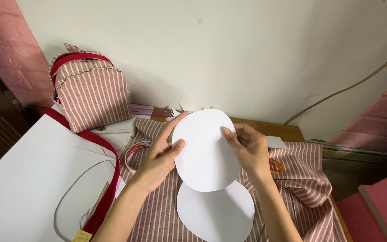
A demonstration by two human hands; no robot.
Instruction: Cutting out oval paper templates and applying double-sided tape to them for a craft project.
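Observation:
My left hand (157, 154) and my right hand (248, 150) hold up a white rounded paper cutout (204, 150) between them, one hand on each side edge. Thumbs rest on its front face. Below it a second white paper cutout (216, 213) of similar shape lies flat on red-and-white striped fabric (301, 179) spread over the wooden table (274, 130).
A small striped fabric backpack (90, 89) with red trim stands against the wall at back left. A large white sheet with a curved cutout (27, 179) lies at left, a red strap (106, 179) across it. A tape roll (135, 152) and orange-handled scissors (276, 165) lie nearby.

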